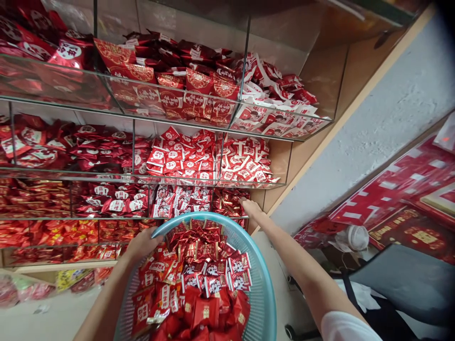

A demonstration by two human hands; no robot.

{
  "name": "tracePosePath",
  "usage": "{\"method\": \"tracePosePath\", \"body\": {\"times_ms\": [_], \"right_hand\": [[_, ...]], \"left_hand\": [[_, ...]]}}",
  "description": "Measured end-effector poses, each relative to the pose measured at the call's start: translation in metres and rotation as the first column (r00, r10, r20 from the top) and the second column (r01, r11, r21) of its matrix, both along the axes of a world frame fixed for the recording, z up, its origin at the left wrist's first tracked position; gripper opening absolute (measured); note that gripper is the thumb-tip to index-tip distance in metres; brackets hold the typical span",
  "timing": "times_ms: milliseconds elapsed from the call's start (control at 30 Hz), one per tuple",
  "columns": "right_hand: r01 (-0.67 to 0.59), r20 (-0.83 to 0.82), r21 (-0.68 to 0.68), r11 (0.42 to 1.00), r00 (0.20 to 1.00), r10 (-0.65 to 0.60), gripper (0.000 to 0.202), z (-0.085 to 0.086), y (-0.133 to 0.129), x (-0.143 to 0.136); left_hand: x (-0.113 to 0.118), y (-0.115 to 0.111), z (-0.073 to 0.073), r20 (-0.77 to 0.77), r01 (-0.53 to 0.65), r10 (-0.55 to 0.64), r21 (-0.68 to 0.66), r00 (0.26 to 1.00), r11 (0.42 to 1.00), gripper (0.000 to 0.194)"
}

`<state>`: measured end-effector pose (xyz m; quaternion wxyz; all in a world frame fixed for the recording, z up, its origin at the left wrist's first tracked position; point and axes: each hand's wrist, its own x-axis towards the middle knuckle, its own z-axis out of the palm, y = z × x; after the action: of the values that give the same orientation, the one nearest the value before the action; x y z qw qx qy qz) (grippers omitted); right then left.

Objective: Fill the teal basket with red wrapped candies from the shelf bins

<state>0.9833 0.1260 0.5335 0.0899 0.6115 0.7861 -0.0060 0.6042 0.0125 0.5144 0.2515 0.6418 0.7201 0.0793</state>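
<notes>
My left hand (144, 244) is closed on the left rim of a round teal plastic basket (267, 289). Inside the basket lie many small wrapped packets (206, 310), red, orange-red, and red with white and cartoon prints. My right hand (251, 209) reaches to the shelf, at a compartment of small dark red and gold packets (227, 201). Its fingertips are partly lost among the packets, so I cannot make out whether they grip one. Just left of that compartment are red-and-white cartoon-print packets (185, 199).
Tiered shelves with glass fronts (170, 111) and dividers hold red packets across the left and middle. A wooden side panel (320, 128) meets a grey wall (373, 109). At lower right are a dark grey chair (408, 284) and red boxes (414, 232). Bagged goods (74, 279) lie beneath the shelves.
</notes>
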Motion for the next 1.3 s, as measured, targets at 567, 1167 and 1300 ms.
{"method": "tracePosePath", "body": {"times_ms": [567,1167,1300], "right_hand": [[0.006,-0.192,0.106,0.994,0.981,0.014,0.019,0.038,-0.029,0.026],[-0.113,-0.891,-0.416,0.903,0.252,-0.379,0.036,0.053,-0.103,0.016],[-0.196,-0.791,-0.575,0.795,0.383,-0.478,0.036,0.051,-0.124,0.011]], "left_hand": [[0.004,0.000,0.008,-0.014,0.007,-0.008,-0.036,1.000,0.999,0.023],[-0.001,0.003,0.001,0.035,0.030,-0.030,-0.017,0.999,0.999,0.023],[-0.002,0.005,-0.001,0.048,0.026,-0.024,-0.035,0.999,0.999,0.024]]}}
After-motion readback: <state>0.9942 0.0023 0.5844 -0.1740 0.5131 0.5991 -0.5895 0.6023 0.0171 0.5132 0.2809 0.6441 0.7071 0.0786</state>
